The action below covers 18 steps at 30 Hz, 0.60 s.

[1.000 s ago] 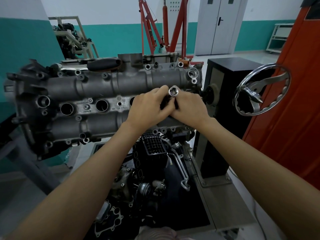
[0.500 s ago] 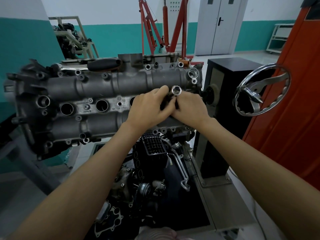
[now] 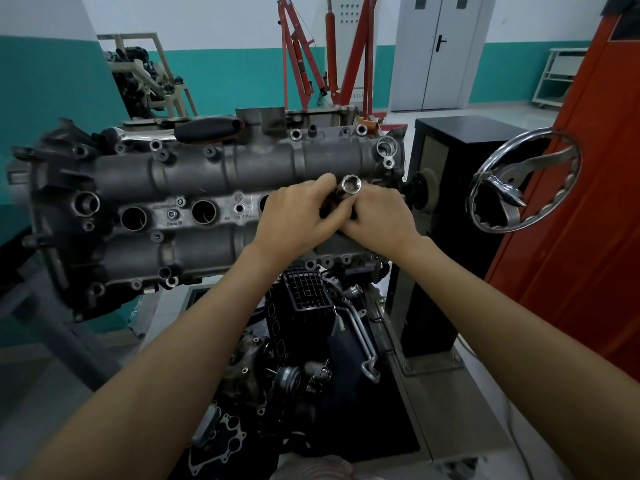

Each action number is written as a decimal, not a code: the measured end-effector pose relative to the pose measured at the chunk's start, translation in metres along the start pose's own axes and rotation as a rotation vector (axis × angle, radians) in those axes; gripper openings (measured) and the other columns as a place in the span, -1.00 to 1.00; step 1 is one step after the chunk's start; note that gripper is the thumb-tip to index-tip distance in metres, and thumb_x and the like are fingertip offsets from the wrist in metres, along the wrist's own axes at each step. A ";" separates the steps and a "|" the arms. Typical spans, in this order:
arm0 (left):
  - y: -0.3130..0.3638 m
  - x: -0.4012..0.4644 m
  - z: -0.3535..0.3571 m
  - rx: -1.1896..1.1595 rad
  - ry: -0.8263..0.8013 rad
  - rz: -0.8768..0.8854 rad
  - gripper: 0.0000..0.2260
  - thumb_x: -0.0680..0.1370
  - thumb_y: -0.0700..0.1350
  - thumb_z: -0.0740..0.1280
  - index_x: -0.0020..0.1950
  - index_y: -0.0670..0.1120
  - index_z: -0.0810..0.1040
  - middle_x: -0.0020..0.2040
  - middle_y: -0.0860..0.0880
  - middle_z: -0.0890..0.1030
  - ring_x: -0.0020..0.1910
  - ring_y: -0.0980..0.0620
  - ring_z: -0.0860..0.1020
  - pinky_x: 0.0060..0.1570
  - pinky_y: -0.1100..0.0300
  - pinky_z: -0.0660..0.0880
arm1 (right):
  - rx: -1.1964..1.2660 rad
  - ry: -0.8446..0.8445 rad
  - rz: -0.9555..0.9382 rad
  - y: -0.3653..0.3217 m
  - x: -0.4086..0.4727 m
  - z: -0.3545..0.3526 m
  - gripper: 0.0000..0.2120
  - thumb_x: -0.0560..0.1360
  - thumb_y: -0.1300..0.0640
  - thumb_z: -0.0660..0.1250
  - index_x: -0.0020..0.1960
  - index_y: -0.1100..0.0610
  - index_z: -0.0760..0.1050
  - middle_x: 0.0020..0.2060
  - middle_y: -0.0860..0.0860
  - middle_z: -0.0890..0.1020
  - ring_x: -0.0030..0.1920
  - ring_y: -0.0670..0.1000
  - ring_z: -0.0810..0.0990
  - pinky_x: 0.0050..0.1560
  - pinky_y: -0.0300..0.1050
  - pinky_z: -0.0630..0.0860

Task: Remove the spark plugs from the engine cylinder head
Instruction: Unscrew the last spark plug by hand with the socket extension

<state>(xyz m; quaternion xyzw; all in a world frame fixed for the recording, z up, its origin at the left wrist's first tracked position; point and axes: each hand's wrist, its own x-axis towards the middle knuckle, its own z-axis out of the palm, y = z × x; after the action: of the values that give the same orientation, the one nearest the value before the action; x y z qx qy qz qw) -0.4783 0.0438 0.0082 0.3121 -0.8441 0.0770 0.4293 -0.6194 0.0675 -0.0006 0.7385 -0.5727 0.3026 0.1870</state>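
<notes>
Both hands meet at the centre of the frame, right of the cylinder head's middle. The left hand and right hand are closed together around a chrome socket, whose open end faces the camera just above the knuckles; its lower end is hidden by the fingers. Compared with a second ago, the socket has shifted slightly right and tilted, while hands and forearms sit almost where they were. No spark plug can be seen. The cylinder head spans the left and centre, with two open plug wells left of the hands. A chrome handwheel stands at right, before an orange panel. A red engine crane rises at upper centre.
</notes>
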 end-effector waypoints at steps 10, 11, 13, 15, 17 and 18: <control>-0.004 0.000 0.003 0.028 0.009 0.001 -0.50 0.51 0.21 0.07 -0.24 -0.19 0.53 -0.44 -0.12 0.55 -0.41 -0.13 0.52 -0.44 0.11 0.32 | 0.006 0.047 0.019 0.000 0.001 0.001 -0.74 0.46 0.00 0.22 -0.17 0.17 0.56 -0.30 0.10 0.62 -0.27 0.12 0.57 -0.32 -0.17 0.21; -0.004 0.000 0.002 0.023 0.008 0.004 -0.49 0.51 0.22 0.07 -0.24 -0.19 0.53 -0.44 -0.11 0.55 -0.41 -0.12 0.52 -0.44 0.12 0.31 | 0.023 0.062 0.007 -0.001 0.000 0.000 -0.73 0.45 0.01 0.21 -0.18 0.18 0.57 -0.31 0.10 0.62 -0.28 0.13 0.57 -0.32 -0.18 0.20; -0.003 0.000 0.001 0.010 -0.001 0.006 -0.48 0.50 0.23 0.06 -0.23 -0.19 0.52 -0.42 -0.09 0.55 -0.40 -0.10 0.52 -0.43 0.10 0.34 | 0.045 0.076 -0.015 -0.003 -0.001 -0.002 -0.73 0.42 0.04 0.20 -0.18 0.20 0.57 -0.33 0.10 0.62 -0.32 0.15 0.57 -0.34 -0.18 0.21; 0.000 0.000 0.000 -0.012 -0.001 0.007 -0.52 0.49 0.20 0.07 -0.18 -0.20 0.50 -0.39 -0.07 0.54 -0.39 -0.08 0.51 -0.42 0.06 0.40 | 0.032 0.049 -0.018 -0.003 -0.001 -0.002 -0.75 0.42 0.04 0.19 -0.18 0.20 0.53 -0.36 0.09 0.58 -0.36 0.12 0.54 -0.35 -0.18 0.20; 0.002 0.000 -0.001 -0.045 0.006 0.014 -0.60 0.48 0.13 0.10 -0.17 -0.19 0.47 -0.37 -0.04 0.52 -0.41 -0.07 0.49 -0.44 0.08 0.40 | 0.026 0.006 0.003 -0.002 -0.001 -0.002 -0.75 0.43 0.01 0.15 -0.16 0.20 0.44 -0.36 0.04 0.53 -0.38 0.08 0.50 -0.37 -0.17 0.21; 0.003 -0.001 -0.002 -0.057 0.009 0.014 -0.65 0.47 0.09 0.11 -0.18 -0.19 0.45 -0.38 -0.03 0.50 -0.42 -0.07 0.47 -0.46 0.10 0.38 | 0.039 -0.004 0.014 -0.002 0.000 -0.002 -0.75 0.42 -0.01 0.13 -0.15 0.19 0.38 -0.36 0.02 0.50 -0.39 0.06 0.48 -0.39 -0.16 0.21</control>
<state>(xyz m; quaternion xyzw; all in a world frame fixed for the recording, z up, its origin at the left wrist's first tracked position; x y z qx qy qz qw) -0.4784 0.0468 0.0093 0.2933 -0.8462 0.0573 0.4412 -0.6183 0.0692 0.0006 0.7386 -0.5722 0.3136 0.1694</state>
